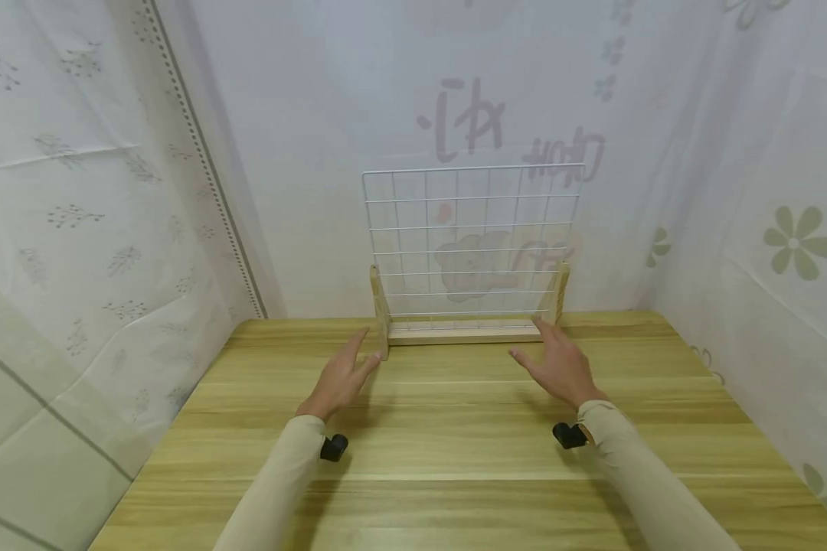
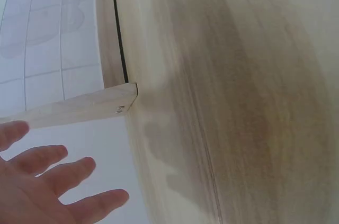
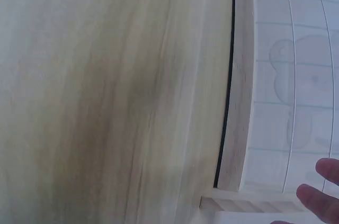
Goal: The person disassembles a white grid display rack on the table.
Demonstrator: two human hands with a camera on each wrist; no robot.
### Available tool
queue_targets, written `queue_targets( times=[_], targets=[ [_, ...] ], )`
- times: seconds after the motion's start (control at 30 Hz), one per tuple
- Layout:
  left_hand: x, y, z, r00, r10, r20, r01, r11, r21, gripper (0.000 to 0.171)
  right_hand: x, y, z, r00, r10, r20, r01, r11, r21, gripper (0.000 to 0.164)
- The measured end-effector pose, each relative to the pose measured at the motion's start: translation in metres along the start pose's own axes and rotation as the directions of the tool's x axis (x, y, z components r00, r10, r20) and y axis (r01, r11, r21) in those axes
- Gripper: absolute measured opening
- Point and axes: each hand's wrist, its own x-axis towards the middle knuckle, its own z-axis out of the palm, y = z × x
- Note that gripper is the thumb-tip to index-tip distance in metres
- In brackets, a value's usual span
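Note:
A white wire grid panel [image 1: 475, 229] stands upright in a pale wooden stand [image 1: 469, 335] at the back of the table. My left hand [image 1: 338, 379] hovers beside the stand's left upright [image 1: 380, 314], fingers spread and holding nothing. In the left wrist view, a gap shows between the left fingers [image 2: 79, 173] and that upright. My right hand [image 1: 558, 366] is in front of the right upright [image 1: 561, 295], fingers extended, with nothing in its grasp. Only a few right fingertips [image 3: 320, 197] show in the right wrist view, near the grid; whether they touch it I cannot tell.
The wood-grain table [image 1: 441, 436] stretches out in front of the stand. Patterned white curtains hang at the back [image 1: 303, 153], on the left [image 1: 96, 191] and on the right [image 1: 751, 176]. A black wrist camera [image 1: 334, 448] sits on the left wrist, another [image 1: 569, 435] on the right.

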Motion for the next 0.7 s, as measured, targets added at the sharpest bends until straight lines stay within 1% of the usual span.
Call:
queue_targets(
  times=[0.13, 0.23, 0.3, 0.43, 0.53, 0.7],
  targets=[
    [0.002, -0.001, 0.000, 1.000, -0.006, 0.012, 0.006, 1.000, 0.007, 0.070, 0.004, 0.006, -0.001, 0.998, -0.012, -0.062, 0.013, 1.000, 0.014, 0.078],
    [0.004, -0.002, 0.001, 1.000, -0.005, 0.012, 0.005, 1.000, 0.007, 0.070, 0.006, 0.009, -0.002, 0.993, -0.016, -0.117, 0.021, 0.999, 0.045, 0.071],
    [0.005, -0.003, 0.001, 1.000, -0.004, 0.005, 0.004, 1.000, 0.001, 0.069, 0.007, 0.011, -0.003, 0.988, -0.001, -0.152, 0.013, 0.997, 0.078, 0.067],
    [0.010, -0.003, 0.000, 1.000, 0.001, -0.007, -0.001, 1.000, -0.028, 0.067, 0.009, 0.018, -0.005, 0.981, 0.054, -0.188, -0.028, 0.990, 0.138, 0.063],
    [0.013, -0.003, 0.000, 1.000, -0.001, -0.012, 0.000, 0.999, -0.049, 0.066, 0.011, 0.024, -0.005, 0.976, 0.108, -0.187, -0.074, 0.981, 0.179, 0.064],
    [0.018, -0.001, -0.002, 1.000, -0.014, -0.014, 0.012, 0.995, -0.102, 0.065, 0.016, 0.030, -0.007, 0.964, 0.191, -0.186, -0.138, 0.954, 0.266, 0.067]
  ],
)
